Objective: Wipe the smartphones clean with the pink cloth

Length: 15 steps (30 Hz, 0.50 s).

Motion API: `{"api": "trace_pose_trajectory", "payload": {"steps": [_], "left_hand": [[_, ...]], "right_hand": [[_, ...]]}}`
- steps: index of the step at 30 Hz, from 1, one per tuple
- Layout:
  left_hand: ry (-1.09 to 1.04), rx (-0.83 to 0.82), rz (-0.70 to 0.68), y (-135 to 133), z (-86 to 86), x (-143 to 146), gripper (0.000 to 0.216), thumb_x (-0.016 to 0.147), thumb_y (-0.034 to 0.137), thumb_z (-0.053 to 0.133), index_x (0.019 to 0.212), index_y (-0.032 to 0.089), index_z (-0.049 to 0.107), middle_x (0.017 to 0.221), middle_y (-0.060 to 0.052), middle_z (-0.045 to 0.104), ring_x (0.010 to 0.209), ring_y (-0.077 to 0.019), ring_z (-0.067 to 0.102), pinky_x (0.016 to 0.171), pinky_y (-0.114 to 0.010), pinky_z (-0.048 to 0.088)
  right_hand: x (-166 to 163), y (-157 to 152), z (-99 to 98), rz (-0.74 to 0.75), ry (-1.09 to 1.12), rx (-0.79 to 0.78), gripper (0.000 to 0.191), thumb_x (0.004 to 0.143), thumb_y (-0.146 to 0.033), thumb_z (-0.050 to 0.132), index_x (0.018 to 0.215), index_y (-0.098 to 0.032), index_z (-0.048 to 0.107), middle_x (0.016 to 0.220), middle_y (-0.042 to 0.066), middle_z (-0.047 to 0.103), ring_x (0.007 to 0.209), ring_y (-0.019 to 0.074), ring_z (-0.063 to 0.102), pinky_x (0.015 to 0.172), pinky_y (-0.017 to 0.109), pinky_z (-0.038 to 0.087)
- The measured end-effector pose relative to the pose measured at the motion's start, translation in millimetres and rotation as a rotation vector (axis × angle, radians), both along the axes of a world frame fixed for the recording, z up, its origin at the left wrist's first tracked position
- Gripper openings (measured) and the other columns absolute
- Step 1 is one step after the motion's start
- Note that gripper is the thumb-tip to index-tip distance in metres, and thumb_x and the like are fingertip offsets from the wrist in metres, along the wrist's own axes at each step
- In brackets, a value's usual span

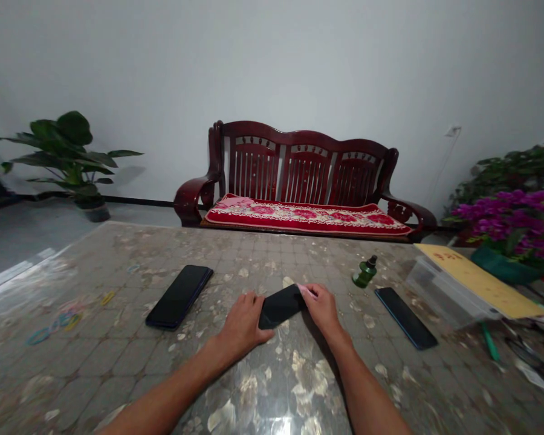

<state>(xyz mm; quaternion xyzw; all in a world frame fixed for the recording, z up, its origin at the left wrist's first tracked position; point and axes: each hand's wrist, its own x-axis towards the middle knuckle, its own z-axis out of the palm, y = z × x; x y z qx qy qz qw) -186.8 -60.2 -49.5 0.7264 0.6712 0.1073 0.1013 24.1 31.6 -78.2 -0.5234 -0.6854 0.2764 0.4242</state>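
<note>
A dark smartphone [281, 306] lies between my hands, low over the patterned table, its black face up. My left hand [243, 323] grips its left end, thumb along the near edge and fingers around the far side. At the opposite end, my right hand [320, 307] is closed on a small pink piece [306, 292], which looks like cloth and touches the phone's upper right corner. Most of that piece is hidden by the fingers. A second black phone [180, 296] rests to the left, and a third phone [405, 317] lies to the right.
A green spray bottle [365, 272] stands right of my hands. Beyond it are a clear plastic box [448, 293] under a yellow board [478, 281], a green-handled tool [490, 342] and purple flowers [517, 220]. Coloured bands [63, 319] lie far left. A wooden bench [303, 172] stands behind the table.
</note>
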Motion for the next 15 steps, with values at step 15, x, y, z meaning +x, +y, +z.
{"api": "trace_pose_trajectory", "payload": {"steps": [15], "left_hand": [[-0.103, 0.043, -0.038, -4, -14.5, -12, 0.054, 0.071, 0.036, 0.073, 0.12, 0.018, 0.062, 0.115, -0.012, 0.061, 0.108, -0.0306, 0.055, 0.096, -0.037, 0.043]], "right_hand": [[-29, -28, 26.1, 0.305, -0.658, 0.072, 0.02, 0.09, -0.013, 0.052, 0.093, -0.019, 0.071, 0.095, 0.006, 0.065, 0.089, 0.0161, 0.062, 0.076, 0.022, 0.041]]}}
